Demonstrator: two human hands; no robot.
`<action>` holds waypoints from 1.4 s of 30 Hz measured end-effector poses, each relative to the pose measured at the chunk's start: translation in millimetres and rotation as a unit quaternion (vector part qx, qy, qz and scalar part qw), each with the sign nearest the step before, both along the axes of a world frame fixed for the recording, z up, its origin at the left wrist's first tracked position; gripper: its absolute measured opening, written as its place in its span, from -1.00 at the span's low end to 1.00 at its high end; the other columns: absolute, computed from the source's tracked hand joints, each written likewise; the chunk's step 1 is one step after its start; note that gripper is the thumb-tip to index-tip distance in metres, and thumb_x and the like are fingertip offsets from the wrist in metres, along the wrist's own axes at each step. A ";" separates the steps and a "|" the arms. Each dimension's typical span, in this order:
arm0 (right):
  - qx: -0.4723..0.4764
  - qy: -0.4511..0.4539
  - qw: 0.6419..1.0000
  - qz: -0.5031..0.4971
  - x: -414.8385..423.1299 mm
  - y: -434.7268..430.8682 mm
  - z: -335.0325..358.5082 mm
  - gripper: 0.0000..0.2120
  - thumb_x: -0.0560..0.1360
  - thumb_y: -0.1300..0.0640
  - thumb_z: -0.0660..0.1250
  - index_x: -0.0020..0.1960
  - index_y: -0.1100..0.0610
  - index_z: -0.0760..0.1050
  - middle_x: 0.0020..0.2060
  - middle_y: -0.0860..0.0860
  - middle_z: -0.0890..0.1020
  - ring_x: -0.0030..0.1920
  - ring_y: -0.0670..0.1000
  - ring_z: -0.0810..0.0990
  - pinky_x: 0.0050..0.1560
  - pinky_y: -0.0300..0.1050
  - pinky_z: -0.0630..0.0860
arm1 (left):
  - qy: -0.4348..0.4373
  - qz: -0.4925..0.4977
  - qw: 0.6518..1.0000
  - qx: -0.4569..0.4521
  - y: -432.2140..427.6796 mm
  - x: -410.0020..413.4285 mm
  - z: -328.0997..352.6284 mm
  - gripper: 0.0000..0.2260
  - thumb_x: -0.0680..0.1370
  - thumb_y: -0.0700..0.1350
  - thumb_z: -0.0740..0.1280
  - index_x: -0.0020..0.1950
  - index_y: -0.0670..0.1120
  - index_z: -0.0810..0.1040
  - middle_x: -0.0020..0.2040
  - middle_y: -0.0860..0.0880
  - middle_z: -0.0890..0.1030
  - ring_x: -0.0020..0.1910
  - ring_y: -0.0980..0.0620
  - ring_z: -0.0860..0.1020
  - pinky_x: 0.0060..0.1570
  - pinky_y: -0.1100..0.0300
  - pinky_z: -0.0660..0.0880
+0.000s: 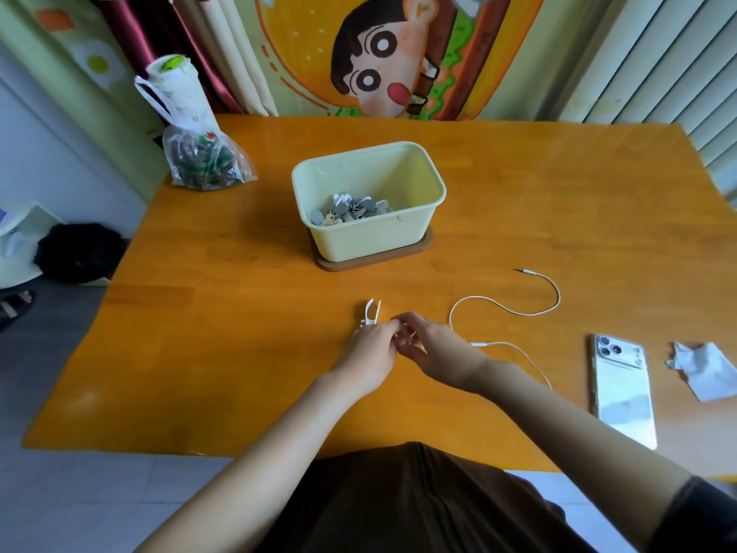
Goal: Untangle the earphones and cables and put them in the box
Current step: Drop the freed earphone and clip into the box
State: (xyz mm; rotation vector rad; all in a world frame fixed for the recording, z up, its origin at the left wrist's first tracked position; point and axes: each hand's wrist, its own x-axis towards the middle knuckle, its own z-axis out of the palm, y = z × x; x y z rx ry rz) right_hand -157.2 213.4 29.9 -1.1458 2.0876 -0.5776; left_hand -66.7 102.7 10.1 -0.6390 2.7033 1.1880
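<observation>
Left hand (pixel 373 347) grips white earphones (pixel 371 313); right hand (pixel 436 351) curled against it, hold unclear. Cable (pixel 508 310) trails right across wooden table (pixel 239 313), box (pixel 369 237) beyond.

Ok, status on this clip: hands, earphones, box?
Grips: left hand and right hand pinch the earphones together, jack end loose on the table. Not yet in the box. Nothing in the way.

I find open orange wooden tabletop (pixel 239 313) before pale yellow plastic box (pixel 359 241), thin white cable (pixel 526 314) looping rightward, white smartphone (pixel 622 389) beyond
</observation>
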 end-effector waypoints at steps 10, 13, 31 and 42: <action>0.035 0.029 0.996 -0.072 -11.3 6.7 -16.0 -0.73 0.63 0.20 0.09 0.07 0.23 0.55 -0.24 0.00 0.50 -0.28 -0.01 0.44 -0.39 -0.35 0.30 | -0.071 0.002 0.997 0.015 -27.4 9.3 -13.1 -0.91 0.65 -0.11 0.17 0.01 -0.04 0.45 -0.17 0.01 0.53 -0.10 -0.06 0.51 -0.04 0.05 0.47; 0.059 0.023 0.995 -0.081 -15.8 11.7 -20.0 -0.76 0.62 0.15 0.13 0.05 0.18 0.56 -0.31 -0.06 0.49 -0.28 0.04 0.49 -0.35 -0.24 0.35 | -0.080 0.000 0.997 -0.007 -36.6 5.5 -17.4 -0.85 0.65 -0.18 0.13 0.07 -0.07 0.48 -0.06 0.01 0.51 0.03 -0.04 0.45 0.08 0.04 0.44; 0.150 -0.017 0.971 -0.185 -49.0 37.5 -27.7 -0.75 0.54 0.38 0.11 0.08 0.23 0.52 -0.04 0.19 0.63 -0.04 0.17 0.56 -0.13 -0.08 0.46 | -0.159 0.135 0.978 -0.027 -14.3 -19.7 -60.2 -0.73 0.52 0.11 0.34 -0.03 -0.09 0.47 0.02 -0.05 0.53 0.03 -0.04 0.48 -0.12 0.11 0.42; -0.144 0.022 0.964 -0.221 -43.4 -11.0 27.1 -0.85 0.60 0.11 0.19 -0.07 0.11 0.50 -0.45 -0.06 0.51 -0.47 -0.11 0.42 -0.39 -0.21 0.31 | -0.085 0.220 0.941 0.242 16.7 -30.3 -42.9 -0.70 0.53 -0.04 0.39 0.09 -0.13 0.34 -0.04 -0.10 0.51 -0.17 0.00 0.55 -0.14 0.11 0.56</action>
